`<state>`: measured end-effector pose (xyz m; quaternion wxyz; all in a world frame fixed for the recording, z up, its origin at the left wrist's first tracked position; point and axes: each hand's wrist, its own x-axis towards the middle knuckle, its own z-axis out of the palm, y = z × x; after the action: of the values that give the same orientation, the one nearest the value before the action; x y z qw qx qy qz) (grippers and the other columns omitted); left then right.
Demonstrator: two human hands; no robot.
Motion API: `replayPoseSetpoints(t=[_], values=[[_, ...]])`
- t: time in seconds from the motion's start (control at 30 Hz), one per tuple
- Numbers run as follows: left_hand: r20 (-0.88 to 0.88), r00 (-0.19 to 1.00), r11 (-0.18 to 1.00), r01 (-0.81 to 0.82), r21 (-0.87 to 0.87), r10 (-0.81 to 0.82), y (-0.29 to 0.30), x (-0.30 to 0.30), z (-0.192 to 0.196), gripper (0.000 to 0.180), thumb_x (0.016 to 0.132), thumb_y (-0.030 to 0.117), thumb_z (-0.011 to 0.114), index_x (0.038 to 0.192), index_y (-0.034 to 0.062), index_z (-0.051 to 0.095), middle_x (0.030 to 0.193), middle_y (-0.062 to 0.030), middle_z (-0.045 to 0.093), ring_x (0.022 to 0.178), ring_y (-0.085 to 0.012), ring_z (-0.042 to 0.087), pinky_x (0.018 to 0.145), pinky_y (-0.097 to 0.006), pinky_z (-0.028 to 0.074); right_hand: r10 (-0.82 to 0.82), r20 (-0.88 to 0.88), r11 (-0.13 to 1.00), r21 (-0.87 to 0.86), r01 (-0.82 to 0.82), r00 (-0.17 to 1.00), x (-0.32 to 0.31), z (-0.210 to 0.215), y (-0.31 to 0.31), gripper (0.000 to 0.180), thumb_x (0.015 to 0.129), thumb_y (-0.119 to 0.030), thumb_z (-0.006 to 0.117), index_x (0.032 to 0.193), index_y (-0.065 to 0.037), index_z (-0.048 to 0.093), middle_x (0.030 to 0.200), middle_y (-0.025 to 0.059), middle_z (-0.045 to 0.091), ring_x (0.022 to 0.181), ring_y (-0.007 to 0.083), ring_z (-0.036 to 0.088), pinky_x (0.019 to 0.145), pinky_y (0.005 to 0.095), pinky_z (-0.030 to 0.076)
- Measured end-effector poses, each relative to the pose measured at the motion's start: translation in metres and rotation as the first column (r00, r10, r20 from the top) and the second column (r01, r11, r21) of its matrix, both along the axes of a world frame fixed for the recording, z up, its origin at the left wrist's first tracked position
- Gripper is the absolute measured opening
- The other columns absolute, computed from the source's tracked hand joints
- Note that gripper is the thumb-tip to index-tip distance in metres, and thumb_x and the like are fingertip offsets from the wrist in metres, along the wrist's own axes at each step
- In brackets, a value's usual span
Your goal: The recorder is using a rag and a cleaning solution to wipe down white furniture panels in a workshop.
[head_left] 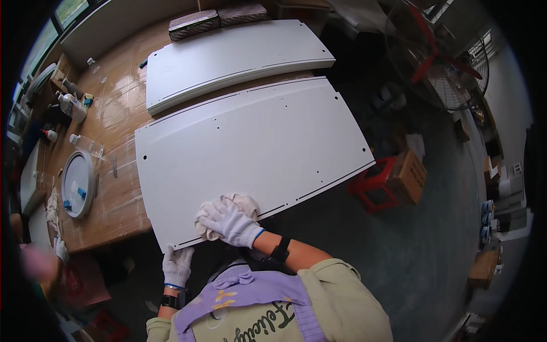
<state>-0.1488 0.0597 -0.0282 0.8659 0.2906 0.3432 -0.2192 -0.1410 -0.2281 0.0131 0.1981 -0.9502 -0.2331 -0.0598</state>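
Observation:
A large white board [256, 137] with small drilled holes lies flat in front of me. My right hand [233, 225], in a white knitted glove, presses a crumpled off-white cloth [248, 204] onto the board near its front edge. At the board's near left corner, my left hand [178, 265], gloved too, holds the edge with its fingertips on top; the thumb's grip underneath is hidden. Beyond this board lies a stack of similar white boards [228, 54].
The brown wooden table [122, 188] carries a round white lid [64, 185] with blue blocks and several bottles [73, 107]. Another person's gloved hand [61, 249] shows at far left. A red stool [376, 185] with a cardboard box [411, 176] and a large fan [436, 54] stand right.

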Motion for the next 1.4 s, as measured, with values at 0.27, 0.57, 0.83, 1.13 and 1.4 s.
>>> replayPoseSetpoints(t=[0.27,0.57,0.83,1.13,1.4], values=[[0.053,0.999,0.999,-0.001,-0.055,0.004,0.038,0.001,0.007,0.038,0.095,0.028,0.052,0.123,0.0032,0.049,0.12,-0.018,0.056,0.114,-0.0369,0.054,0.096,-0.053,0.047,-0.852,0.145,0.474,-0.192,0.86,0.502,-0.032,-0.002,-0.222,0.057,0.083,-0.033,0.062,0.135,-0.016,0.045,0.13,0.0123,0.052,0.117,0.0338,0.049,0.103,0.0456,0.036],[0.163,0.987,1.0,0.018,-0.018,-0.015,0.047,0.0,0.022,0.046,0.102,0.034,0.033,0.129,-0.0021,0.042,0.129,-0.0215,0.05,0.12,-0.0374,0.05,0.104,-0.054,0.039,-0.848,0.151,0.46,-0.267,0.847,0.508,0.027,-0.02,-0.09,0.059,0.084,-0.034,0.059,0.135,-0.011,0.041,0.132,0.0135,0.048,0.118,0.0311,0.05,0.1,0.0453,0.037],[0.118,0.95,0.956,-0.282,-0.076,0.29,0.079,-0.017,-0.009,0.056,0.098,0.052,0.034,0.129,0.0055,0.044,0.123,-0.0166,0.051,0.112,-0.0348,0.053,0.101,-0.053,0.042,0.366,-0.487,0.915,0.343,-0.212,0.793,0.012,0.017,0.214,0.053,0.075,-0.025,0.062,0.127,-0.021,0.055,0.11,0.0188,0.062,0.09,0.0354,0.063,0.079,0.0441,0.051],[0.029,0.955,0.945,-0.288,-0.154,0.296,0.108,-0.041,-0.007,0.034,0.099,0.031,0.045,0.116,0.0025,0.053,0.102,-0.0182,0.064,0.091,-0.0337,0.065,0.086,-0.051,0.054,0.191,-0.789,0.55,0.579,0.602,0.584,0.077,0.073,0.057,0.023,0.087,-0.005,0.053,0.11,-0.004,0.054,0.08,0.0039,0.058,0.063,0.0114,0.055,0.055,0.0263,0.048],[0.116,0.988,0.974,-0.078,-0.212,0.104,0.057,-0.011,0.003,0.047,0.099,0.035,0.045,0.13,0.0,0.041,0.118,-0.0198,0.055,0.103,-0.0323,0.059,0.093,-0.048,0.051,-0.777,-0.063,0.617,-0.266,0.74,0.626,0.144,0.0,0.0,0.055,0.082,-0.027,0.065,0.134,-0.02,0.048,0.129,0.0127,0.053,0.107,0.0353,0.055,0.095,0.0455,0.044]])
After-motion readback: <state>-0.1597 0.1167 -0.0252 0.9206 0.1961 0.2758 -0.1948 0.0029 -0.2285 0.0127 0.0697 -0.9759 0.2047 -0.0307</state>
